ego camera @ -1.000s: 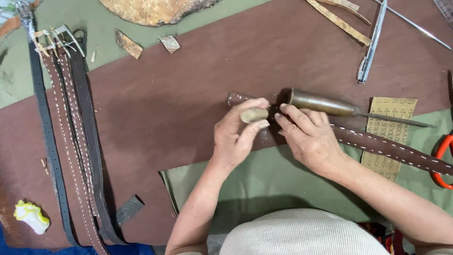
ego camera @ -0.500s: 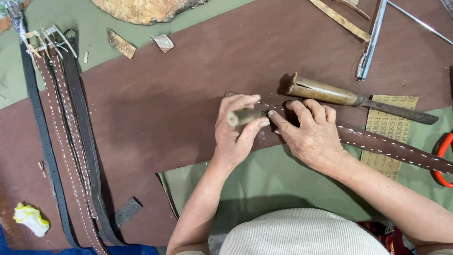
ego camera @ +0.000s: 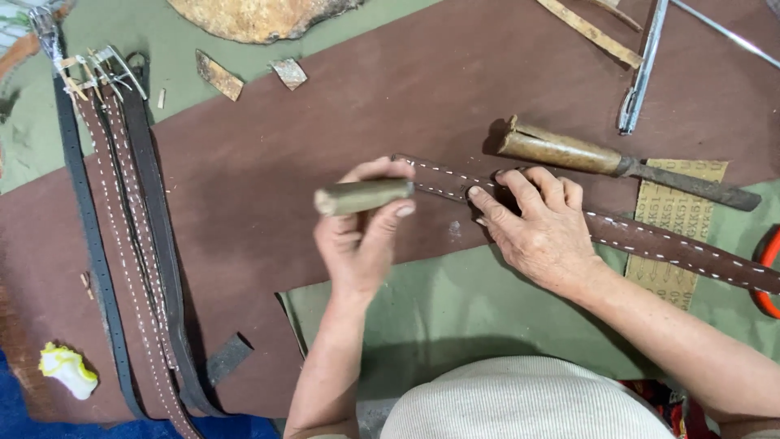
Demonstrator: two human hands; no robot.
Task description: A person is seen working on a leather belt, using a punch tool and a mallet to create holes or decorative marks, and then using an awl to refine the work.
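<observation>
My left hand (ego camera: 361, 236) is clamped around a short, stubby olive-brown wooden handle (ego camera: 363, 196), and compared with half a second ago it has lifted off and swung left, so the handle now hangs level above the big dark brown leather sheet (ego camera: 268, 162) instead of sitting down against the strap's end. My right hand (ego camera: 543, 228) has hardly shifted: it lies flat with the fingers spread, pressing the long brown leather strap with white stitching (ego camera: 650, 242) onto the sheet, gripping nothing. I read that as one pass on the strap's tip being over and the tool being drawn back, with the strap pinned where it was, its left end just right of the handle and the rest running off to the lower right. The working end of the handle is buried in my palm, so I cannot tell whether it carries a blade, an awl or nothing at all. The strap's far end is cut off at the right edge, as is an orange curved thing (ego camera: 766, 272) there. Beyond the strap lies a long wooden-handled tool with a dark metal blade (ego camera: 617, 162), untouched. At the left, a bundle of finished dark and brown stitched belts with metal buckles (ego camera: 130, 236) runs out of view at the bottom
</observation>
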